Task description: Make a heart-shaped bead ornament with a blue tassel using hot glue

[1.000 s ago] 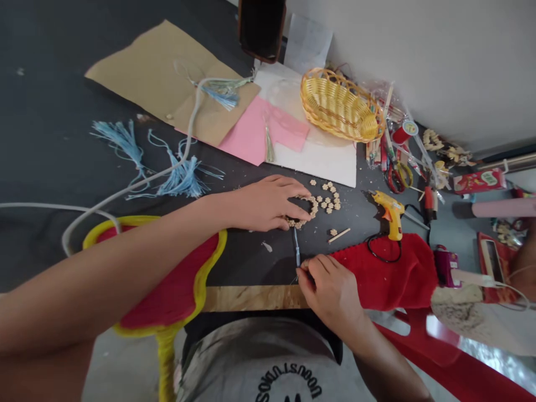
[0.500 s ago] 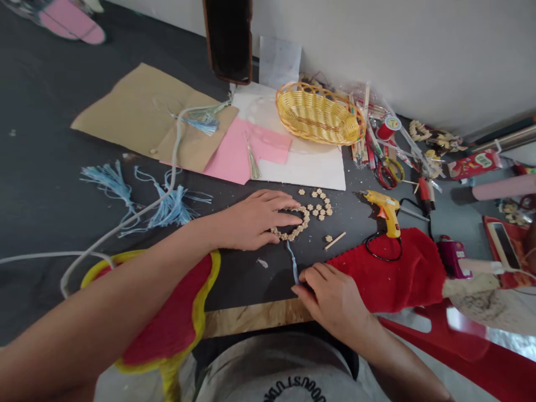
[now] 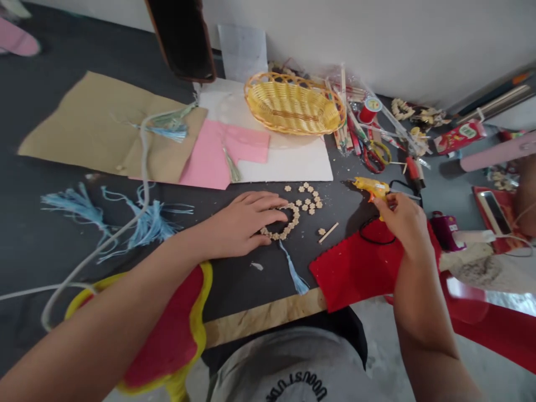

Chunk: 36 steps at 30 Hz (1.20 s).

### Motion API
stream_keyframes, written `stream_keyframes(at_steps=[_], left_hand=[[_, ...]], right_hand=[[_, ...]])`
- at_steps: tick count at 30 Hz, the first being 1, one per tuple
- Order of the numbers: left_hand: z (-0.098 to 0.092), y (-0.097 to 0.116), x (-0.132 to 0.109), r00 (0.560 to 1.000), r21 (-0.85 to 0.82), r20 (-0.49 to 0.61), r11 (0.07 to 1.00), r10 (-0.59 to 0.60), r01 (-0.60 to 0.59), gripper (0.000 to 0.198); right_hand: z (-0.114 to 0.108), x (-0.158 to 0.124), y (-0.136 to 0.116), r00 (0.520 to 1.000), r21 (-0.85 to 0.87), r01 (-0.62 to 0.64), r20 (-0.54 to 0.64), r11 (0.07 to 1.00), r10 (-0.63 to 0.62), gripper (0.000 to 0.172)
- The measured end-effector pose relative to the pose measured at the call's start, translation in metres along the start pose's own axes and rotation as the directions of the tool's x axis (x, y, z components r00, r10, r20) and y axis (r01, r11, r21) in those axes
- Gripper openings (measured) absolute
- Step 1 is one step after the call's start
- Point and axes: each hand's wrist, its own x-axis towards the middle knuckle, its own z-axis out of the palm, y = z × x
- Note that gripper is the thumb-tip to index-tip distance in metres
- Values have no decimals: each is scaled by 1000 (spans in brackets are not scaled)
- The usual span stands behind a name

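Observation:
My left hand [image 3: 245, 224] lies palm down with its fingers spread over the left part of a ring of small wooden flower beads [image 3: 295, 216]. From the ring's lower edge a light blue tassel [image 3: 295, 273] trails over the dark table. On the right, my right hand [image 3: 400, 218] is closed around the handle of a yellow hot glue gun [image 3: 371, 186], whose nozzle points left. Several loose flower beads [image 3: 311, 202] lie just right of the ring. Below them, one bead sits beside a short wooden stick [image 3: 329, 233].
A wicker basket [image 3: 293, 106] stands on white and pink sheets at the back, beside brown paper [image 3: 75, 128]. Blue tassels [image 3: 142, 223] and a white cable [image 3: 144, 162] are on the left. Red felt [image 3: 355, 273] lies under the right forearm; scissors [image 3: 372, 159] sit behind the glue gun.
My right hand has let go of the tassel and moved right and away from me onto the glue gun. My left hand stays on the bead ring. The camera view has shifted slightly.

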Motion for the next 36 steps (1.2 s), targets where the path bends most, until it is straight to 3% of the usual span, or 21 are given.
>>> stream_keyframes(at_steps=[5, 9, 12, 15, 16, 20, 22, 24, 27, 30, 36], left_hand=[[-5, 5, 1, 998, -27, 56, 999, -33, 35, 15], [-6, 5, 1, 998, -21, 64, 1000, -15, 16, 12], [-6, 5, 1, 998, -25, 67, 1000, -11, 13, 11], [-6, 5, 1, 998, -39, 55, 999, -14, 16, 11], [-5, 5, 1, 998, -43, 53, 999, -16, 18, 12], [-6, 5, 1, 998, -43, 64, 999, -24, 27, 12], [-6, 6, 2, 998, -43, 68, 999, -19, 22, 11], [-6, 6, 2, 998, -47, 62, 999, -19, 21, 11], [-5, 5, 1, 998, -62, 50, 998, -25, 28, 10], [-4, 5, 1, 998, -66, 59, 997, -29, 33, 9], [-5, 7, 2, 998, -70, 52, 997, -31, 34, 10]], right_hand=[[4, 5, 9, 996, 240, -57, 85, 969, 38, 35], [-4, 2, 11, 993, 351, -113, 81, 929, 90, 43], [-13, -7, 7, 984, 594, -175, 98, 785, 146, 39], [-15, -25, -2, 968, 836, -232, 250, 498, 30, 27], [-14, -33, -6, 953, 853, -255, 300, 456, -27, 25], [-10, -69, -27, 869, 802, -338, 467, 492, -163, 27], [-10, -84, -39, 828, 758, -254, 491, 601, -269, 25], [-11, -96, -51, 793, 739, -54, 440, 672, -420, 20], [-7, -109, -62, 753, 720, 206, 316, 662, -578, 20], [2, -118, -63, 747, 672, 337, 236, 660, -622, 26], [12, -123, -62, 716, 554, 476, 207, 683, -667, 30]])
